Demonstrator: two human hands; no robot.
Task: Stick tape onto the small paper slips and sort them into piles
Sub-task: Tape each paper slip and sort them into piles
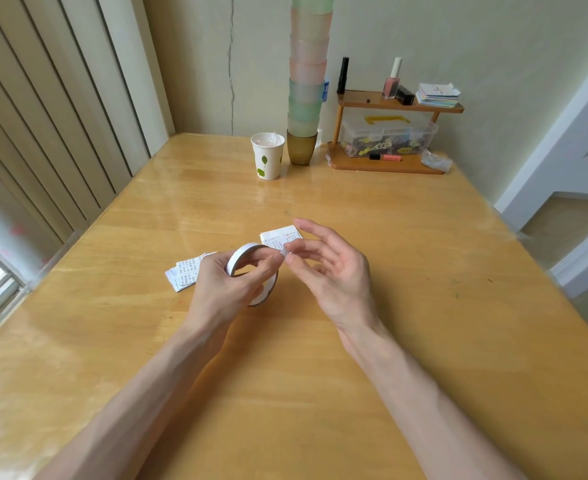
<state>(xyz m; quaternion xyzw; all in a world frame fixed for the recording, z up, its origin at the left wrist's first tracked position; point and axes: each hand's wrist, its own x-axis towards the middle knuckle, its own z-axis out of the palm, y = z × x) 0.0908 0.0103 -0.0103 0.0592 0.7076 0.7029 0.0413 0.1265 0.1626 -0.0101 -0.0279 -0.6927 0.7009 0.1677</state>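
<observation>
Tape roll (242,252) sits in our left hand (216,289), which curls round it to steady it while our right hand (330,271) pinches the tape end (284,251), other fingers spread, likely to peel. Slips (185,273) lie in two piles on the table (285,375) just beside.

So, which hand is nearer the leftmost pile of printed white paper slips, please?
Left. The left hand is just right of the pile; the right hand is farther right.

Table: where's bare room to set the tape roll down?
Free: near table below the left hand and right hand; the right side beyond it; the band between the far slip pile and the paper cup. Crowded: centre, the near slip pile and tape roll; far edge, cup stack and shelf.
</observation>
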